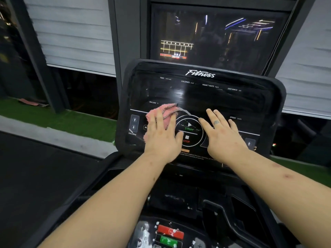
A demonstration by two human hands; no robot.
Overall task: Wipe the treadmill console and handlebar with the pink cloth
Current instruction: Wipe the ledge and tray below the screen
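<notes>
Pink cloth (169, 111) lies flat on the console (197, 93), just left of the START/STOP ring (189, 130). It's pinned under my L hand (163, 135), fingers straight and close together, palm pressing down. R hand (223, 135) is flat too, fingers a bit spread, and seems to rest on the glass right of the ring, holding nothing.

Progress, my guess: mid-console. Upper glass shows streaky wipe marks near the readouts, so the top looks done. Bottom strip and side btns prob. not yet. Lower panel (170, 233) w/ red and green btns has white flecks, so unwiped. Handlebar: too dark to pick out; I reckon it's left to do.
</notes>
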